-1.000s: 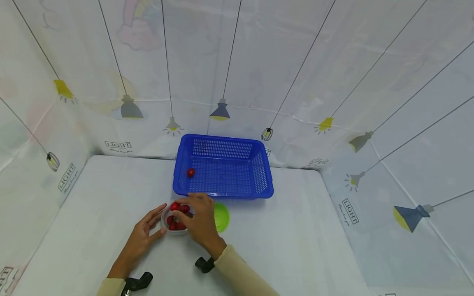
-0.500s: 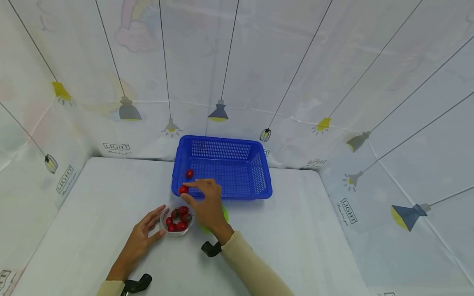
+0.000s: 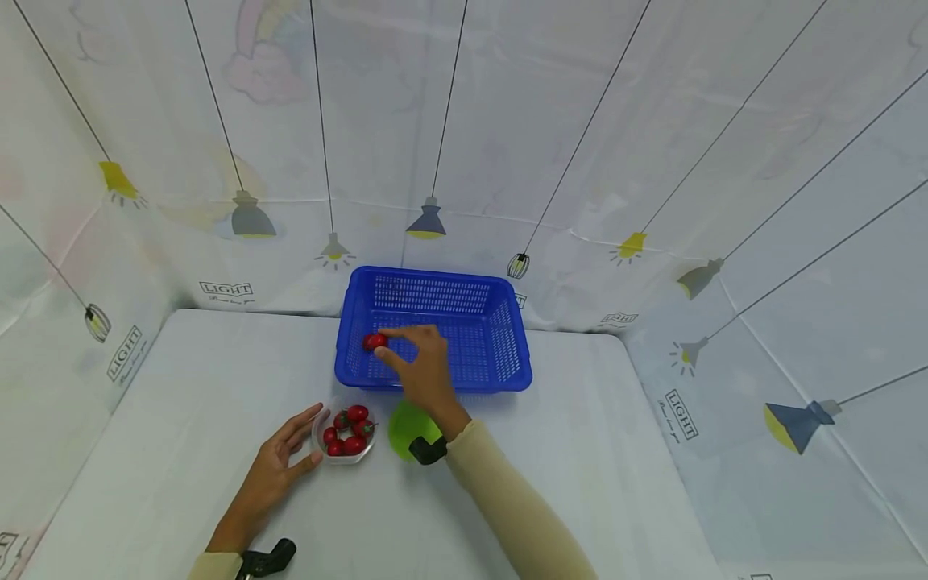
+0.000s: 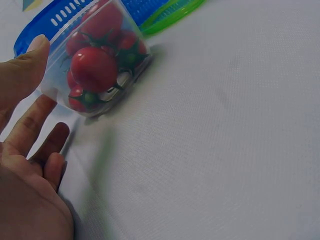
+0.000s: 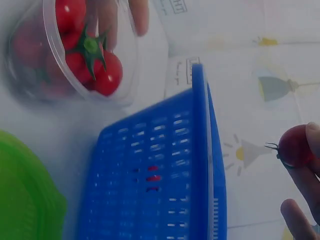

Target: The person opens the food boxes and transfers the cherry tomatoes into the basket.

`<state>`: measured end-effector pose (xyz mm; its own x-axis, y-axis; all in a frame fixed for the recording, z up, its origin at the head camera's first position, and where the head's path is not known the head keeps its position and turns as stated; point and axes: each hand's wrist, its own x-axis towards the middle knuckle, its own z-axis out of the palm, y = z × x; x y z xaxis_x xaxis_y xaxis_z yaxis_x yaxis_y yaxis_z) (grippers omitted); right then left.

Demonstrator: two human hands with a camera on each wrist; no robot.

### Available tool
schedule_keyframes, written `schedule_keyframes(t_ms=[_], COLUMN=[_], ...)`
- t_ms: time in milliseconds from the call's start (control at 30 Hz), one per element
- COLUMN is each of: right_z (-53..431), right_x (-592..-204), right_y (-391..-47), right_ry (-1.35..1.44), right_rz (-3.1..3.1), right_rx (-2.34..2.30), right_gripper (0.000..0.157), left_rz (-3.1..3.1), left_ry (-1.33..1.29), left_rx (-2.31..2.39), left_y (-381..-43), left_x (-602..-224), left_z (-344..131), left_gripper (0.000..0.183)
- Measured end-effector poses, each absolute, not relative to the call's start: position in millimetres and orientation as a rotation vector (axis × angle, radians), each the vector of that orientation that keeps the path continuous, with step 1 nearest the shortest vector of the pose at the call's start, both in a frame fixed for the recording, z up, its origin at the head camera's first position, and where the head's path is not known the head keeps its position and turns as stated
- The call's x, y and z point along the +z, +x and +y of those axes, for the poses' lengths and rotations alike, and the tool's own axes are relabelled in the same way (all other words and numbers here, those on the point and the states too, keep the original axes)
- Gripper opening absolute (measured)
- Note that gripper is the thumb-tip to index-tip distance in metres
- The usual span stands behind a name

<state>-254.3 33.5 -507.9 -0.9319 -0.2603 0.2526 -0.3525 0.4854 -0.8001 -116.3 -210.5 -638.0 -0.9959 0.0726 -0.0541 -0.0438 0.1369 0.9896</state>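
My right hand (image 3: 428, 372) pinches a cherry tomato (image 5: 296, 146) between thumb and fingers, over the left part of the blue plastic basket (image 3: 471, 342). Another red tomato (image 3: 367, 343) lies in the basket, overlapped by the held one in the head view. My left hand (image 3: 275, 467) rests at the left side of a clear plastic tub (image 4: 55, 87), its fingers fairly straight along the wall and its thumb at the near corner. Several red tomatoes (image 4: 95, 69) with green stems are inside the tub.
A bright green round lid (image 3: 406, 431) lies on the white table (image 3: 580, 451), right of the tub and in front of the basket, partly beneath my right wrist. Behind the basket rises a wall covering (image 3: 464, 145) printed with hanging lamps.
My right hand has lifted a tomato out of the tub and carried it up and right, over the basket. The left hand has stayed by the tub.
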Motion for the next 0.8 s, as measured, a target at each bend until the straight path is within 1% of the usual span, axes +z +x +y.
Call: schedule_keyframes(t_ms=[500,800], right_z=[42,42], right_x=[-509,-506], right_y=[-302,-326], right_ry=[0.638,0.785], right_rz=[-2.761,-2.9], right_rx=[1.238,1.058], right_gripper=[0.03,0.031], left_rz=[2.297,2.306], left_ry=[0.005,0.003], left_rx=[1.991,1.983], left_y=[-116,-117], left_x=[-637,-637], left_z=[-210,-209], left_gripper=[0.07,0.071])
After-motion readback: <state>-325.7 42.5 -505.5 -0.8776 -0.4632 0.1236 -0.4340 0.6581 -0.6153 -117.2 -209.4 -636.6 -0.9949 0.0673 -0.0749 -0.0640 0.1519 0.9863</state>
